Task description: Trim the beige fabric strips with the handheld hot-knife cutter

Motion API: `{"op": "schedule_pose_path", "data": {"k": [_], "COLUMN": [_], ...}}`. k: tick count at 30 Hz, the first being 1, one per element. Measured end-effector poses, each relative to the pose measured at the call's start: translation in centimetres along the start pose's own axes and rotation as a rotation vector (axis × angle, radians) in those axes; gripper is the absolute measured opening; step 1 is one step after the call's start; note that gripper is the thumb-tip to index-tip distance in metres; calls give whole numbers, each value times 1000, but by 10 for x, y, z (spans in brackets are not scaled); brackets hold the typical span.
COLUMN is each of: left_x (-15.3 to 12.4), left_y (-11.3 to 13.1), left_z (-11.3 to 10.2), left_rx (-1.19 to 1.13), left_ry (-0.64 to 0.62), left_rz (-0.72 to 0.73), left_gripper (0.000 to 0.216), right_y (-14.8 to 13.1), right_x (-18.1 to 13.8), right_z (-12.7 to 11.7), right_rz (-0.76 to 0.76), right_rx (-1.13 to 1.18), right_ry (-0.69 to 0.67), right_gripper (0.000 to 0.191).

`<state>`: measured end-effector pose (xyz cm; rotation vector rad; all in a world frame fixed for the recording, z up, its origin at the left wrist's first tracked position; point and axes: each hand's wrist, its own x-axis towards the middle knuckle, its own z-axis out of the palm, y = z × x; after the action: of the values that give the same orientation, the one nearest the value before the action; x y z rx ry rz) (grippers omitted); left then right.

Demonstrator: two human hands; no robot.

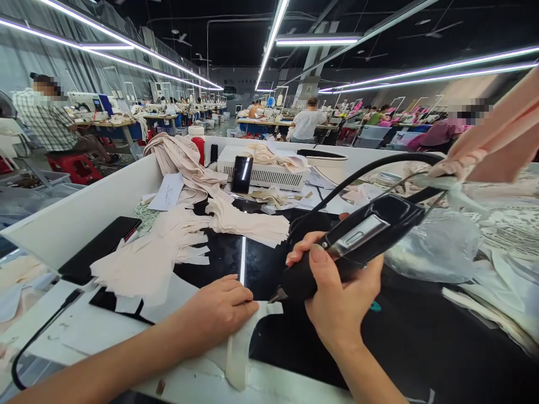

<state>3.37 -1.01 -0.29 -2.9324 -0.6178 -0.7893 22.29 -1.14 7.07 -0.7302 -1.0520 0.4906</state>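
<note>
My right hand [337, 292] is wrapped around a black corded cutting tool [357, 238], its tip [275, 294] down on a pale fabric piece [240, 348] that lies on the black glossy worktop [261, 264]. My left hand [219, 308] presses down on that same fabric piece, fingers curled close together, just left of the tool tip. A stack of cut cream fabric pieces [155, 258] lies to the left, and another stack [248, 221] further back.
A black phone [99, 249] lies at the left on the white table edge [76, 213]. A white box [263, 174] with a dark phone [242, 174] leaning on it stands behind. Lace and plastic [438, 247] pile at right. Other people sit at sewing tables beyond.
</note>
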Motion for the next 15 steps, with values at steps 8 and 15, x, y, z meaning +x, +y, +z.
{"op": "schedule_pose_path", "data": {"k": [8,15], "left_x": [3,3], "left_y": [2,3], "left_z": [-1,-2], "left_rx": [-5,-14], "left_ry": [15,-2], "left_rz": [2,-5], "left_gripper": [27,22], "right_y": [4,1], "right_x": [-3,2], "right_z": [4,-6], "right_rz": [-21,-9], "right_rx": [-14,-39], "right_ry": [-24,30], "right_gripper": [34,39]}}
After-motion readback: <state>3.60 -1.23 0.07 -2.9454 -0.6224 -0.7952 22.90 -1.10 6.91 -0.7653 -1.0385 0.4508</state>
